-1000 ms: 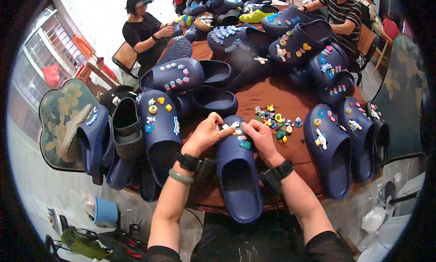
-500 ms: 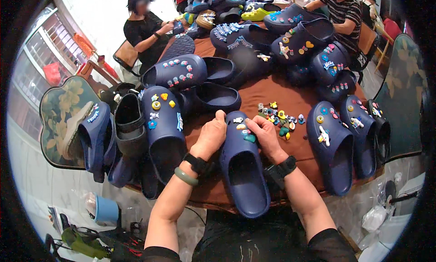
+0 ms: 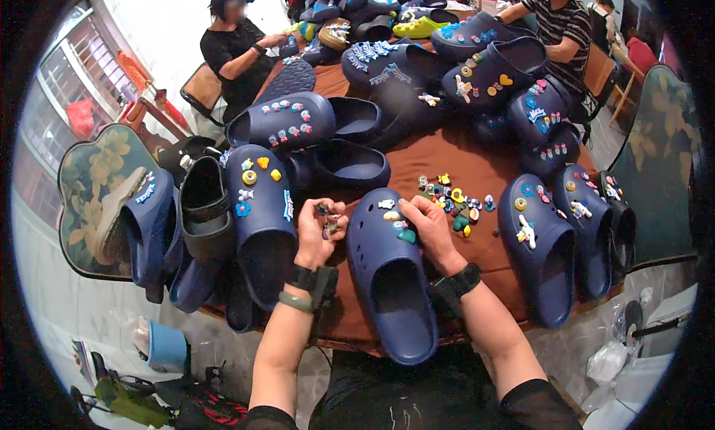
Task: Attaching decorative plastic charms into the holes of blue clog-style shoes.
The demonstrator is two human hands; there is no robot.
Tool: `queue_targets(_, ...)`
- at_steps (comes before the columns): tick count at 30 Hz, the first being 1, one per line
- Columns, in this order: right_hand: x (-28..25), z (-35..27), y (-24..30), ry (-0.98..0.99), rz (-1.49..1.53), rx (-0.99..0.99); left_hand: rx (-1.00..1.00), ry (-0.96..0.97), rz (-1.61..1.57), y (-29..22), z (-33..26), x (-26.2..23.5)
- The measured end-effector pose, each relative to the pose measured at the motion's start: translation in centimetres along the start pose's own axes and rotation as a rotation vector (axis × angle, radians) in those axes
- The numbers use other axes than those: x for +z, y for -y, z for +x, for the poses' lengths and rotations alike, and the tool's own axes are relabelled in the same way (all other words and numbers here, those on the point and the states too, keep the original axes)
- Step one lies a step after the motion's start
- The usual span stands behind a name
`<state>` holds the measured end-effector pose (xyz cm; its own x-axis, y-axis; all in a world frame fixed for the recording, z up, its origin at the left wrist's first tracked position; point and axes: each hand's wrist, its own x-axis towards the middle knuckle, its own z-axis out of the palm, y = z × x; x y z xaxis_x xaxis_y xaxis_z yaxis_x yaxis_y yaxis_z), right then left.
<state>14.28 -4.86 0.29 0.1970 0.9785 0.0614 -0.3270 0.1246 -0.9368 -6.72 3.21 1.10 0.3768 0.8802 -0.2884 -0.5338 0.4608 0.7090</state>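
Note:
A navy clog (image 3: pixel 391 281) stands before me at the table's near edge, its toe pointing away. Down the right part of its upper run several shoe charms, among them a white figure (image 3: pixel 386 204) and a green one (image 3: pixel 406 236). My right hand (image 3: pixel 430 232) is closed on the clog's right side, thumb by the charms. Just left of the clog, my left hand (image 3: pixel 319 232) is turned palm up, its fingers curled round several small dark charms (image 3: pixel 328 220). Past my right hand lies a pile of loose colourful charms (image 3: pixel 462 206).
Decorated navy clogs stand at the left (image 3: pixel 261 214) and right (image 3: pixel 536 244), with more clogs (image 3: pixel 283 121) beyond. A mixed shoe heap (image 3: pixel 357 13) covers the far end of the brown-covered table (image 3: pixel 447 158). Two people sit at the far sides. A blue bucket (image 3: pixel 167 348) is on the floor.
My left hand has come off the clog, moved left and turned palm up, showing the charms in it. My right hand stays on the clog, which has shifted slightly left.

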Motion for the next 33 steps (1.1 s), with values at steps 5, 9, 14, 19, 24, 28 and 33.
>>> queue_targets(5, -0.3, 0.7, -1.4, -0.04, -0.005, -0.039, 0.066, 0.025, 0.51, -1.8, -0.7, 5.2)
queue_targets(9, 0.1, 0.6, -1.3, -0.064, 0.017, -0.044, 0.145, 0.027, 1.406, -0.8, 1.1, 7.5)
queue_targets(14, -1.0, 0.8, -1.7, -0.056, 0.031, -0.035, 0.047, 0.059, 2.079, -1.3, 1.1, 12.3)
queue_targets(19, 0.0, 0.7, -1.5, -0.044, 0.062, -0.037, 0.362, 0.492, 2.272, -0.9, 3.4, 8.1)
queue_targets(24, -0.3, 0.7, -1.4, -0.057, -0.006, -0.044, 0.297, 0.517, 1.927, -0.8, 2.2, 7.7)
queue_targets(28, -0.4, 0.7, -1.5, -0.063, -0.012, -0.051, 0.289, 0.379, 1.772, -1.0, 0.9, 8.5)
queue_targets(33, -0.4, 0.8, -1.7, -0.061, 0.002, -0.031, 0.211, 0.326, 1.858, -1.3, 1.5, 9.6)
